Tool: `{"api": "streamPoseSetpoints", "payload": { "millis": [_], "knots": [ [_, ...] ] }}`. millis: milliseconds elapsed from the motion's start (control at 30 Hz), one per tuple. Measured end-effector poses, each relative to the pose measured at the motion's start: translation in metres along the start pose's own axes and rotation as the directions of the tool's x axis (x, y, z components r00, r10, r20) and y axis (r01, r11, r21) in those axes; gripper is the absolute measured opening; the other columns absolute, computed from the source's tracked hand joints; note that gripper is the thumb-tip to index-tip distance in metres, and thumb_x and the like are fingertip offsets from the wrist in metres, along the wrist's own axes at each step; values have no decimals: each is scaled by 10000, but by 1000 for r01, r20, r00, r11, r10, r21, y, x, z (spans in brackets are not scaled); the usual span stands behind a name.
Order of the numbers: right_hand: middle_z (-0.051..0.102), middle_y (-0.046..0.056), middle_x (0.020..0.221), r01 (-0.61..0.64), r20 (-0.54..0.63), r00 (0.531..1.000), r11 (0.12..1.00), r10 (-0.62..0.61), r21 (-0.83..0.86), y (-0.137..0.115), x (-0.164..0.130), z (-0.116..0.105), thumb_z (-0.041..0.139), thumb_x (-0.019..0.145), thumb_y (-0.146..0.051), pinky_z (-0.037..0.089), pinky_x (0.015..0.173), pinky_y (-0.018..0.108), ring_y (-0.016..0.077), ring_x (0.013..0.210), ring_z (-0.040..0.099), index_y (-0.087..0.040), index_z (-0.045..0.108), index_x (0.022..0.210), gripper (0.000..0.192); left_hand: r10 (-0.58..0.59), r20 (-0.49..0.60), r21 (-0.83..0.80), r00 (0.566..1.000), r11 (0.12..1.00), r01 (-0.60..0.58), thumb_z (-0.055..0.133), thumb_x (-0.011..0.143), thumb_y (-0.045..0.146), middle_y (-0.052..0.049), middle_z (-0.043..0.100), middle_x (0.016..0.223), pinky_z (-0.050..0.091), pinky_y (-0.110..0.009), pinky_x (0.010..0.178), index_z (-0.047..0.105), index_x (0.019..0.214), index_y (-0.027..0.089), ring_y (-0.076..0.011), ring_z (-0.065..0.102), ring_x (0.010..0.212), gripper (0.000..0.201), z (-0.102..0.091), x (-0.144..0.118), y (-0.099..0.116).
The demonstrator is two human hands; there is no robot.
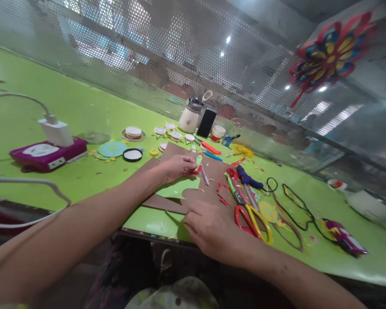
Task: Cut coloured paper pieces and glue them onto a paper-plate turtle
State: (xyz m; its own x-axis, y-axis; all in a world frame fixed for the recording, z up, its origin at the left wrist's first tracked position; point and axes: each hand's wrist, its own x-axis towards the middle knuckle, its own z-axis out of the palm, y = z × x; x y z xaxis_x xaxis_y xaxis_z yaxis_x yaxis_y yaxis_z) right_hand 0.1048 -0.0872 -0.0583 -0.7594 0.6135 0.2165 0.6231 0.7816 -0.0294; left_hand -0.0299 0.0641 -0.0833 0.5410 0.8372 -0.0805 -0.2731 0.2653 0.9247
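Presently: left hand [176, 167] pinching a small red-and-green paper cutout [197, 165] over the brown cardboard sheet [212, 171] near the green desk's [83, 111] front edge; right hand [209, 227], fingers loosely curled, pressing the cardboard's near edge, farther from the cutout.

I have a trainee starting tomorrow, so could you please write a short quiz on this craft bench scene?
1. True or false: the left hand pinches a small red and green paper piece above the brown card sheet.
2. Which lies just right of the right hand? A) the phone B) the red and yellow scissors C) the white charger
3. Fill in: the green paper cutout lies on the ____ card sheet.

Key: 1 true; 2 B; 3 brown.
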Motion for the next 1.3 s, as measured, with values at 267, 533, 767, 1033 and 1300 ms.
{"api": "streamPoseSetpoints", "payload": {
  "millis": [267,533,767,1033,1300],
  "knots": [
    [608,-4,645,-364,51,785,394,617,844,40,-24,-18,637,783,-206,467,560,247,117,563,584,-152,666,722,87,32,-61,55,998,998,-29,749,654,106,-43,674,640,543,-292,630,562,788,149,-149,660,565,234,3,3,-2],
    [638,-15,582,-166,183,613,-101,769,981,75,-21,-5,783,651,-316,506,537,245,98,502,592,-138,663,713,223,38,-46,221,998,975,-27,720,660,117,-39,677,636,510,-231,614,639,635,160,-131,634,593,94,9,4,-3],
    [660,12,612,-52,200,648,-219,735,974,90,-6,16,819,619,-318,529,538,243,101,519,612,-116,661,734,281,-10,3,149,1000,989,10,702,675,153,-79,709,801,501,-298,817,713,751,146,-180,659,804,77,10,-2,1],
    [660,28,590,-67,229,699,-257,677,964,95,6,23,814,638,-306,525,511,258,115,486,606,-114,646,717,267,-14,48,82,999,997,10,710,708,237,-52,661,727,484,-321,795,697,685,134,-168,628,738,107,12,-8,6],
    [663,43,623,-76,237,678,-254,696,964,94,4,21,755,705,-423,537,539,250,130,544,633,-108,656,724,330,-24,8,72,1000,997,23,763,683,242,-47,663,726,456,-335,851,700,692,120,-144,614,723,138,10,-3,-1]
  ]
}}
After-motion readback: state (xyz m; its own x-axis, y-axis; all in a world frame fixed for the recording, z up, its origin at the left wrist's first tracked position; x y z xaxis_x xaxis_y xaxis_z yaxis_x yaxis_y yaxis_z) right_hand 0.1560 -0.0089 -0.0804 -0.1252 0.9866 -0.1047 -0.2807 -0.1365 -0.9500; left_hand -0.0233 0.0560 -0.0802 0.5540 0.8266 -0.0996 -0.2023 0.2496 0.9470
